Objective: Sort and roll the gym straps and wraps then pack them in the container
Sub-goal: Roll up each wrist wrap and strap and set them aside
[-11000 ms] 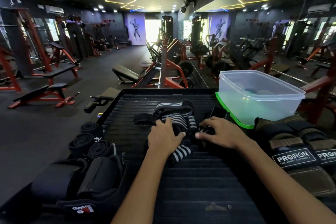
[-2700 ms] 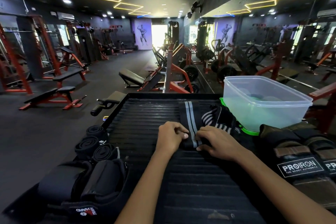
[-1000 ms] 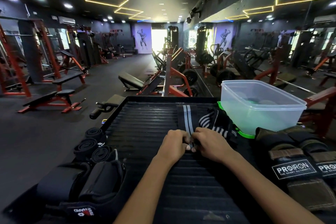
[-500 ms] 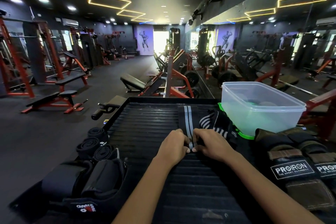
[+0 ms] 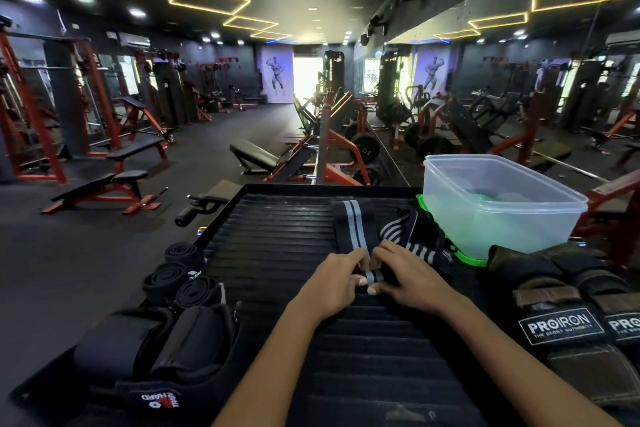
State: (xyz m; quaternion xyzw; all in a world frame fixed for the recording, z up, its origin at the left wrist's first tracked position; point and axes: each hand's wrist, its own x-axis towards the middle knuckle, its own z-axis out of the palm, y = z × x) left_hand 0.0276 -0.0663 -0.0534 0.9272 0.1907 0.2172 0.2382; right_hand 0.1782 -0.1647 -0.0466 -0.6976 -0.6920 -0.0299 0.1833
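Head view is taking in a dark gym hall, red-framed machines and benches [image 5: 100, 185] standing across the floor, yellow light strips running overhead. Black ribbed tabletop [image 5: 277, 236] is filling the foreground. Clear plastic container [image 5: 498, 204] is sitting at the far right corner of it, resting on a green lid [image 5: 467, 258]; what lies inside is too hazy to tell. Padded brown supports [image 5: 568, 308] marked PROIRON are lying at the right edge, just beside the container. Black padded gear [image 5: 166, 354] is piling up at the near left corner. Three rolled black wraps [image 5: 173, 276] are standing in a row along the left edge, touching one another.

Black wrap [image 5: 353, 229] with grey stripes is lying near the middle of the tabletop, stretching flat away from the person, its near end curling into a small roll. Second striped wrap [image 5: 412, 236] is lying bunched just to its right, touching it, between the flat wrap and the container.

Left hand [image 5: 332, 284] is gripping the left side of the roll, fingers curling over the top and thumb tucking in at the near side. Right hand [image 5: 408, 281] is gripping the right side the same way, fingertips [image 5: 379, 251] pressing down on the wrap. Both thumbs are nearly meeting at the roll's middle.
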